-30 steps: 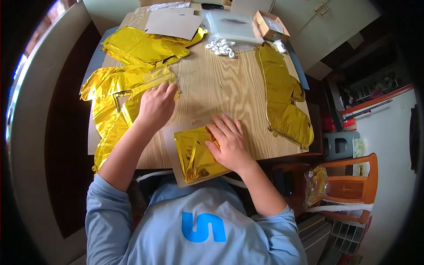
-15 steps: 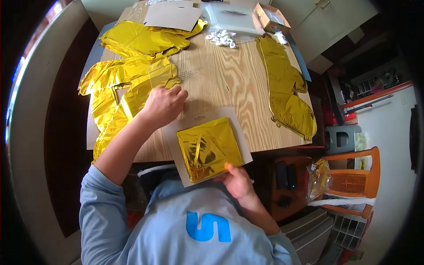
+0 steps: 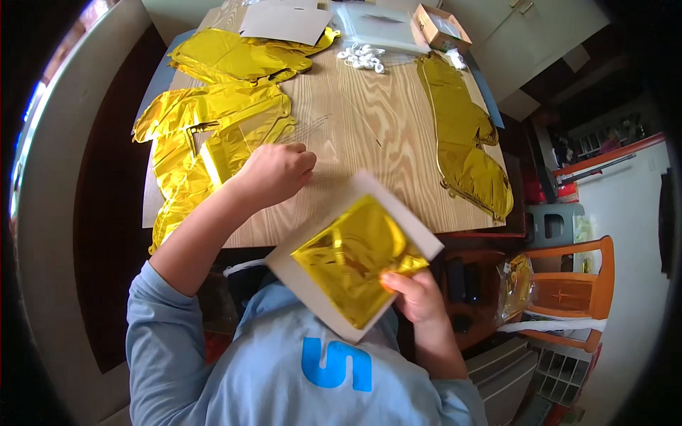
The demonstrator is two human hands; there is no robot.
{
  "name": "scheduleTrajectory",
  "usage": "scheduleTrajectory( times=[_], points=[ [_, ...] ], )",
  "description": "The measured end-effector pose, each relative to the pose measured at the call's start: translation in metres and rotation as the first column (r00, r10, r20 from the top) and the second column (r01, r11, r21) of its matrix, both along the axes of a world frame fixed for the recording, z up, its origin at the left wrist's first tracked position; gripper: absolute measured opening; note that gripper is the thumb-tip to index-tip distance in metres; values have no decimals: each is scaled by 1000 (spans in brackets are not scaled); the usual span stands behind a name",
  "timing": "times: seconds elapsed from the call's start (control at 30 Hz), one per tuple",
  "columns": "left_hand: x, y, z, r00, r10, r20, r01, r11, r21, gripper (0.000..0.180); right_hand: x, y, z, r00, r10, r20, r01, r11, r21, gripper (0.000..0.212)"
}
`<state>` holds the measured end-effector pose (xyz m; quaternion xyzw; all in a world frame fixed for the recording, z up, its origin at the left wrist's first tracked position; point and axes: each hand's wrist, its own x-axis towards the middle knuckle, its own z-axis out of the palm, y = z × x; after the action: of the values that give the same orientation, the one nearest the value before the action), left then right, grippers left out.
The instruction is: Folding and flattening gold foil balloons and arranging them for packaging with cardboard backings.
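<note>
We pinch the folded gold foil [image 3: 355,259] on its white card [image 3: 419,238] in our right hand [image 3: 419,295], lifting it off the table [image 3: 376,135]; our left hand [image 3: 277,170], fingers curled shut, rests there for support.

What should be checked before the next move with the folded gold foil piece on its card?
1. Right hand grips the folded gold foil piece with its white card: ok, at the right corner only.
2. Card held level: not ok, tilted, lifted off the wooden table.
3. Left hand free: cannot tell; it is closed into a fist on the table.
4. Left hand clear of the gold foil balloons: ok, just beside them.
5. Small white pieces away from the hands: ok, at the far edge.
</note>
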<state>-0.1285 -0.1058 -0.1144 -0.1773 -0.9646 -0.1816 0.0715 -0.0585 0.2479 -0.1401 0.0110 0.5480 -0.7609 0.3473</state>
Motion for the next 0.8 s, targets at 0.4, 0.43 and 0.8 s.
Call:
scheduleTrajectory(
  times=[0.4,0.43,0.8],
  points=[
    [21,4,13,992,-2,122,4,1000,-17,7,-4,-49,-17,975,-222,24,223,975,-22,21],
    [21,4,14,992,-15,125,17,1000,-14,8,0,-51,-20,978,-210,-7,210,978,13,25],
    [41,27,29,999,-43,32,48,984,-172,21,12,-72,-25,983,-169,-67,165,984,-62,31]
  ],
)
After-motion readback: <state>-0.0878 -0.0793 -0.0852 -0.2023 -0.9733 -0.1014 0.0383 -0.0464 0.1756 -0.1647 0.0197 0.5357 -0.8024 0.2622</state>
